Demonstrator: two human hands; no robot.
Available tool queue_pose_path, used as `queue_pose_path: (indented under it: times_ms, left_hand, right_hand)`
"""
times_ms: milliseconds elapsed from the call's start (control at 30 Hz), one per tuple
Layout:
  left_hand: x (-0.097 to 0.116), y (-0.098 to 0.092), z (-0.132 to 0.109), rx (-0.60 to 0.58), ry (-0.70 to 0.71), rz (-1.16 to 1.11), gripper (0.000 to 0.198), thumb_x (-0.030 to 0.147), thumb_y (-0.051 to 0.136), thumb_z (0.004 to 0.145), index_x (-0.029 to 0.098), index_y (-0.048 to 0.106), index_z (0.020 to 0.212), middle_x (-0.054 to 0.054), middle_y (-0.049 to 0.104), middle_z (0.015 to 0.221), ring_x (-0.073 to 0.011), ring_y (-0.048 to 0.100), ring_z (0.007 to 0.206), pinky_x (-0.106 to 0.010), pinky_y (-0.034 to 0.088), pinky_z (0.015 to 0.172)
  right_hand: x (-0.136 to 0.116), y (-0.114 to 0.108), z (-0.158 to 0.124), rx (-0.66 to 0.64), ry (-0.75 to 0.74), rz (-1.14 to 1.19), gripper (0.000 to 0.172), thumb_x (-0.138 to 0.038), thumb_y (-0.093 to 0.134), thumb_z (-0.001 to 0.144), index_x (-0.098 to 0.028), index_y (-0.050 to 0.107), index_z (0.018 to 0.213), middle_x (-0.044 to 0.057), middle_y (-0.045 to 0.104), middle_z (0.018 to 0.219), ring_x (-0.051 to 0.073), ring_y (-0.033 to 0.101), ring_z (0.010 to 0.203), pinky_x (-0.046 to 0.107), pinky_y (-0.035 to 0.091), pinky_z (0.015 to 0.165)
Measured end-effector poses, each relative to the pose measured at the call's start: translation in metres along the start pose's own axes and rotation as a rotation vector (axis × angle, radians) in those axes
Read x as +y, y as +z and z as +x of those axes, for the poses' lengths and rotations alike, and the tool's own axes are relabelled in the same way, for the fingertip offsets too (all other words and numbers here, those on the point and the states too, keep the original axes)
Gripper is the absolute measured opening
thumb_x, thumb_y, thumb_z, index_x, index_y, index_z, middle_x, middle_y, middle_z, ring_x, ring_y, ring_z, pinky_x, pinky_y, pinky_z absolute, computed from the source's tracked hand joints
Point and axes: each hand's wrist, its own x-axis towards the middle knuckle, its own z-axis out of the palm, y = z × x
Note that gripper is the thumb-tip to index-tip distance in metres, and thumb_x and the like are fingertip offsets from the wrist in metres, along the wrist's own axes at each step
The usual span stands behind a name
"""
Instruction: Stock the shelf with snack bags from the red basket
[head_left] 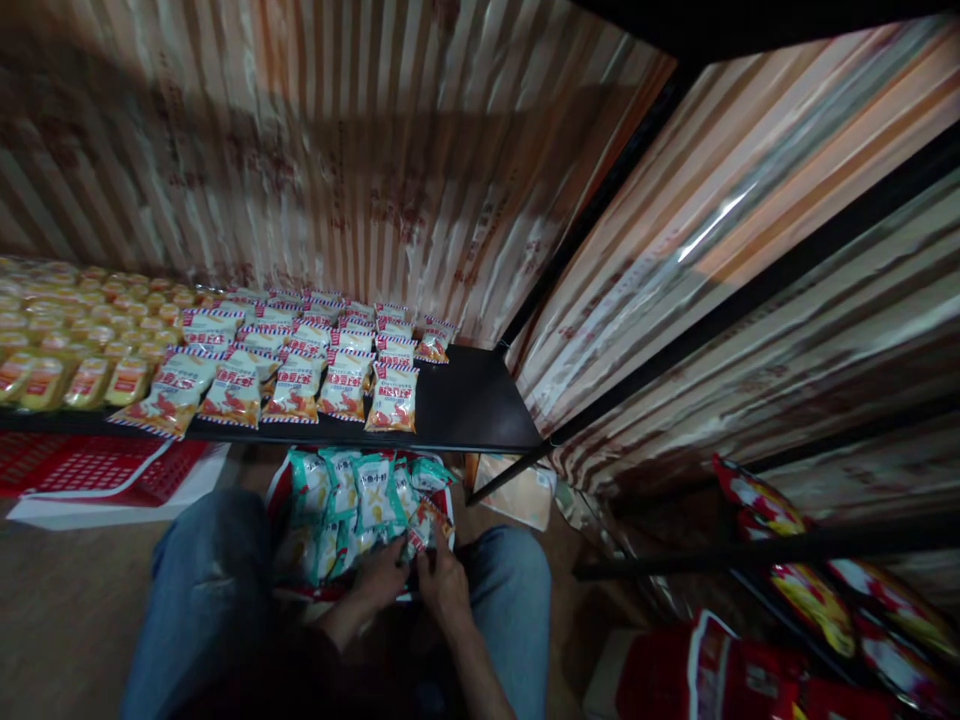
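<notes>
1. Striped sheeting (360, 130) covers the background, and before it a black shelf (480, 400) runs from the left edge to the middle of the frame.
2. At bottom centre, the left hand (385, 572) and the right hand (445, 582) are close together at an orange-red pack (424, 527), over the right part of a red basket (277, 490); fingers look bent, but I cannot tell how firmly they hold.
3. I judge that a loose grip could let this pack slip among the teal packs (375, 490).
4. White-orange packs (294, 383) lie at the shelf's front edge; a bump from below could make one fall.
5. Teal packs seem to read "小鱼小虾", last character uncertain. Red characters on the white-orange packs are too blurred for sure reading.
6. Yellow tubs (86, 385), at left, carry illegible reddish labels.
</notes>
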Motion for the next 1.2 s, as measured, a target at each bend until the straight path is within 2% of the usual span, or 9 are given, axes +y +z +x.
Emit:
queue_pose_path:
  times_ms: [133, 333, 533, 667, 767, 933, 1067, 1200]
  left_hand:
    - [0.004, 0.003, -0.007, 0.023, 0.029, -0.004, 0.051, 0.026, 0.046, 0.082, 0.019, 0.048, 0.133, -0.009, 0.053, 0.138, -0.0226, 0.047, 0.128, -0.034, 0.030, 0.108]
    - [0.017, 0.005, -0.014, 0.058, 0.095, -0.054, 0.041, 0.027, 0.043, 0.084, 0.017, 0.052, 0.123, -0.008, 0.059, 0.128, -0.0186, 0.054, 0.119, -0.027, 0.038, 0.101]
    - [0.022, -0.001, -0.019, 0.065, 0.228, -0.125, 0.045, 0.018, 0.045, 0.078, 0.021, 0.051, 0.123, -0.003, 0.055, 0.134, -0.0160, 0.049, 0.124, -0.025, 0.032, 0.107]
    - [0.024, -0.007, -0.021, 0.060, 0.304, -0.199, 0.047, 0.018, 0.048, 0.077, 0.022, 0.051, 0.123, -0.001, 0.050, 0.140, -0.0149, 0.046, 0.128, -0.024, 0.030, 0.109]
    - [0.020, -0.010, -0.021, 0.074, 0.282, -0.252, 0.048, 0.022, 0.048, 0.078, 0.020, 0.050, 0.126, -0.004, 0.052, 0.138, -0.0186, 0.048, 0.127, -0.029, 0.032, 0.109]
    - [0.009, -0.017, -0.018, 0.135, 0.229, -0.390, 0.055, 0.033, 0.050, 0.081, 0.015, 0.044, 0.132, -0.012, 0.056, 0.132, -0.0249, 0.052, 0.121, -0.039, 0.037, 0.105]
    - [0.006, -0.024, -0.012, 0.182, 0.237, -0.590, 0.058, 0.045, 0.049, 0.082, 0.015, 0.044, 0.132, -0.013, 0.057, 0.131, -0.0239, 0.054, 0.119, -0.037, 0.040, 0.102]
    - [0.010, -0.034, -0.008, 0.186, 0.232, -0.822, 0.068, 0.061, 0.049, 0.078, 0.014, 0.049, 0.127, -0.013, 0.061, 0.125, -0.0240, 0.060, 0.110, -0.033, 0.048, 0.093]
  right_hand:
    - [-0.002, -0.003, -0.003, 0.092, -0.058, 0.063, 0.048, -0.025, 0.043, 0.083, -0.015, 0.054, 0.129, 0.014, 0.067, 0.117, 0.024, 0.064, 0.105, 0.036, 0.049, 0.091]
    - [-0.006, -0.010, -0.004, 0.282, -0.026, 0.219, 0.039, -0.042, 0.045, 0.085, -0.016, 0.061, 0.109, 0.013, 0.068, 0.104, 0.026, 0.062, 0.098, 0.041, 0.047, 0.090]
    - [-0.007, -0.019, 0.006, 0.448, 0.077, 0.458, 0.037, -0.048, 0.047, 0.083, -0.017, 0.056, 0.099, 0.011, 0.063, 0.099, 0.024, 0.058, 0.096, 0.040, 0.045, 0.090]
    - [-0.004, -0.025, 0.013, 0.564, 0.153, 0.651, 0.039, -0.051, 0.048, 0.081, -0.017, 0.053, 0.100, 0.010, 0.060, 0.100, 0.023, 0.057, 0.097, 0.039, 0.046, 0.088]
    - [-0.008, -0.026, 0.016, 0.563, 0.186, 0.772, 0.040, -0.051, 0.051, 0.079, -0.017, 0.052, 0.101, 0.009, 0.060, 0.102, 0.021, 0.058, 0.094, 0.035, 0.048, 0.083]
    - [-0.023, -0.027, 0.023, 0.533, 0.159, 0.861, 0.039, -0.050, 0.054, 0.079, -0.018, 0.052, 0.102, 0.008, 0.061, 0.101, 0.019, 0.059, 0.090, 0.032, 0.050, 0.079]
    - [-0.037, -0.031, 0.030, 0.429, 0.148, 0.881, 0.042, -0.052, 0.054, 0.079, -0.018, 0.052, 0.104, 0.009, 0.062, 0.104, 0.019, 0.061, 0.090, 0.031, 0.050, 0.078]
    - [-0.054, -0.035, 0.037, 0.325, 0.181, 0.937, 0.060, -0.054, 0.058, 0.075, -0.017, 0.045, 0.120, 0.008, 0.065, 0.097, 0.019, 0.064, 0.081, 0.030, 0.053, 0.071]
